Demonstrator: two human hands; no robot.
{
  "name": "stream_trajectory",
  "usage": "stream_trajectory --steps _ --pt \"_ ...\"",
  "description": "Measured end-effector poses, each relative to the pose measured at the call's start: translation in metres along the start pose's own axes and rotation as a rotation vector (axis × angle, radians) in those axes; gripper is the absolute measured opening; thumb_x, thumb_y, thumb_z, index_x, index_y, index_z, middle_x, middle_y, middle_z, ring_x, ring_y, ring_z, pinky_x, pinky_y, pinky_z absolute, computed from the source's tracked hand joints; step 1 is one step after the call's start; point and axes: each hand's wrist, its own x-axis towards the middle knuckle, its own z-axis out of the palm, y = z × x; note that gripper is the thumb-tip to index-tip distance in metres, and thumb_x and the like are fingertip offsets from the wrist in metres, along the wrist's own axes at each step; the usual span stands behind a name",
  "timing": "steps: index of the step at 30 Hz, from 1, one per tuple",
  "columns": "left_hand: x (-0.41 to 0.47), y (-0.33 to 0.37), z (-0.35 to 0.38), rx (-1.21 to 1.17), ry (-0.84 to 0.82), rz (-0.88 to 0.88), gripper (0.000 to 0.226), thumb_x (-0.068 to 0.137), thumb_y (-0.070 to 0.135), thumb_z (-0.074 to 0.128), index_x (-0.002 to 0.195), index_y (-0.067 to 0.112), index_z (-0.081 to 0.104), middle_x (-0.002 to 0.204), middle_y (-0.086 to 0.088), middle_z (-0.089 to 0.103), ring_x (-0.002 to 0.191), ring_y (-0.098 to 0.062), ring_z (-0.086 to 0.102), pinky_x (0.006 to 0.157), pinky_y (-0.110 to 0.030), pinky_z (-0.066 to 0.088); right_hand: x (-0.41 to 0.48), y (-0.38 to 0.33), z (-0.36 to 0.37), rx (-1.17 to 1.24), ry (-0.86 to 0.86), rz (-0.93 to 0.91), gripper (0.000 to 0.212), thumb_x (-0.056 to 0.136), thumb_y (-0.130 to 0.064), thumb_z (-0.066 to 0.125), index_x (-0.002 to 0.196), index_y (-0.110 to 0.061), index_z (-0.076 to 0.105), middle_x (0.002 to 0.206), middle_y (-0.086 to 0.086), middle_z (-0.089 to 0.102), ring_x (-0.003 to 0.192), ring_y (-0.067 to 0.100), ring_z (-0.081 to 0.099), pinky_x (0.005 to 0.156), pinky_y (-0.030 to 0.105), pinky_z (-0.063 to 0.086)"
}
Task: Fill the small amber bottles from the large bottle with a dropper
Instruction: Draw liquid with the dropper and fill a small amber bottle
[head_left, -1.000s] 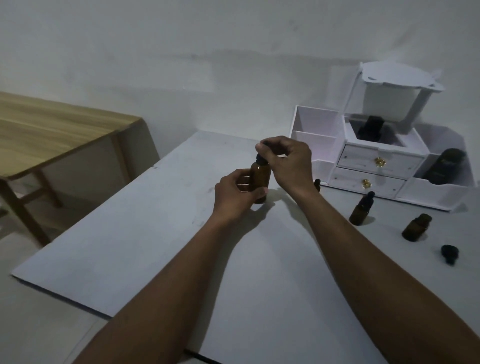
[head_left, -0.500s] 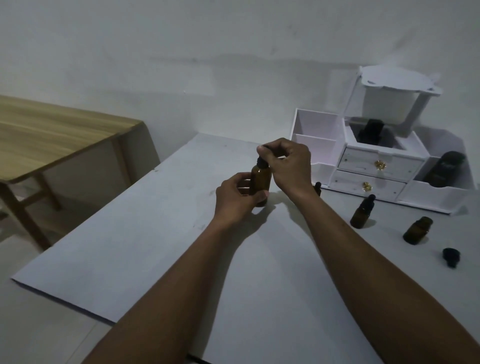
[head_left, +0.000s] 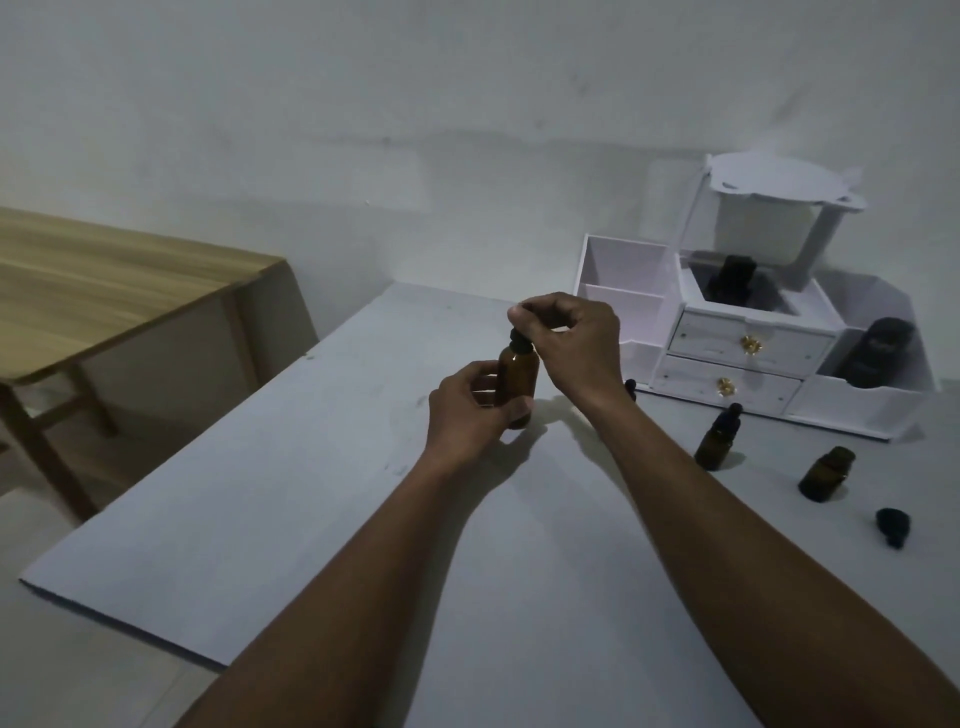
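Your left hand (head_left: 470, 410) grips the large amber bottle (head_left: 517, 382) upright near the middle of the white desk (head_left: 311, 493), while your right hand (head_left: 574, 345) pinches its black dropper cap (head_left: 519, 340) from above. Toward the right edge stand a capped small bottle (head_left: 718, 439) and an uncapped small bottle (head_left: 826, 474), with a loose cap (head_left: 893, 525) beside them.

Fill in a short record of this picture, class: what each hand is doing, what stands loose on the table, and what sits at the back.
left hand: grips the big amber bottle
right hand: fingers pinch the dropper top
loose on table: capped small bottle, open small bottle, black cap
at back: white organiser
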Motion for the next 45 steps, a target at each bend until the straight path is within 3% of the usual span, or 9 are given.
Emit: stream_trajectory --steps 4,12,16,23,31,36,39,41,45 --pt "-0.004 0.0 0.002 -0.017 0.015 0.001 0.064 0.075 0.02 0.09 0.131 0.025 0.061 0.129 0.002 0.067 0.105 -0.017 0.065 0.098 -0.04 0.055 0.009 -0.015 -0.012 0.029 0.006 -0.032 0.016 0.086 -0.027 0.074 0.094 -0.014 0.077 0.079 -0.006 0.075 0.069 -0.001 0.071 0.07 0.011 0.054" --pt "-0.013 0.008 0.005 0.105 0.196 0.222 0.073 0.073 0.021 0.091 0.137 0.026 0.055 0.144 0.003 0.054 0.11 -0.006 0.052 0.085 -0.022 0.048 0.038 -0.055 -0.052 0.11 0.105 -0.131 0.019 0.087 -0.028 0.073 0.094 -0.01 0.074 0.079 -0.003 0.075 0.069 0.003 0.072 0.074 0.015 0.055" --pt "-0.033 0.016 0.02 0.091 0.242 0.374 0.046 0.078 0.016 0.087 0.12 0.017 0.066 0.118 0.002 0.066 0.1 -0.009 0.063 0.075 -0.006 0.05 0.042 -0.065 -0.084 0.159 0.151 -0.134 0.022 0.088 -0.028 0.073 0.094 -0.007 0.072 0.08 0.0 0.075 0.071 0.006 0.073 0.074 0.027 0.06" --pt "-0.073 0.034 0.076 -0.05 0.145 0.428 0.024 0.083 0.01 0.082 0.099 0.022 0.069 0.09 0.012 0.068 0.085 -0.002 0.065 0.07 -0.008 0.051 0.025 -0.05 -0.159 0.138 0.277 -0.094 0.016 0.086 -0.026 0.074 0.094 -0.011 0.074 0.08 0.0 0.075 0.073 0.011 0.073 0.078 0.04 0.061" --pt "-0.096 0.047 0.164 -0.046 -0.225 0.191 0.026 0.087 0.014 0.078 0.112 0.02 0.071 0.091 0.019 0.065 0.082 0.008 0.062 0.064 -0.001 0.047 -0.012 -0.006 -0.246 0.02 0.421 0.018 0.018 0.087 -0.026 0.074 0.099 -0.013 0.076 0.083 -0.002 0.075 0.073 0.006 0.073 0.075 0.032 0.061" --pt "-0.098 0.047 0.213 0.024 -0.351 0.124 0.043 0.085 0.019 0.081 0.126 0.02 0.067 0.109 0.01 0.066 0.085 0.006 0.059 0.06 0.0 0.043 -0.03 0.025 -0.276 -0.017 0.499 0.077 0.015 0.087 -0.025 0.074 0.097 -0.014 0.076 0.08 -0.001 0.075 0.068 0.003 0.071 0.065 0.024 0.06" --pt "-0.097 0.048 0.233 0.022 -0.384 0.093 0.055 0.084 0.021 0.082 0.135 0.019 0.061 0.133 0.005 0.063 0.105 -0.003 0.058 0.08 -0.006 0.046 -0.037 0.039 -0.283 0.014 0.522 0.095 0.017 0.087 -0.019 0.074 0.097 -0.006 0.076 0.08 0.007 0.074 0.062 -0.001 0.069 0.055 0.01 0.051" --pt "-0.095 0.05 0.243 0.031 -0.381 0.074 0.062 0.083 0.021 0.083 0.139 0.019 0.057 0.141 0.003 0.059 0.117 -0.01 0.057 0.095 -0.023 0.049 -0.041 0.046 -0.284 -0.016 0.52 0.1 0.015 0.087 -0.019 0.074 0.097 -0.009 0.076 0.079 0.001 0.073 0.062 -0.005 0.068 0.056 0.008 0.05" --pt "-0.086 0.05 0.252 0.05 -0.365 0.058 0.066 0.079 0.023 0.086 0.138 0.02 0.058 0.137 0.002 0.061 0.105 -0.005 0.054 0.088 -0.023 0.048 -0.043 0.055 -0.283 -0.045 0.517 0.113 0.008 0.086 -0.022 0.074 0.094 -0.022 0.074 0.076 -0.015 0.07 0.066 -0.007 0.068 0.06 0.006 0.049"
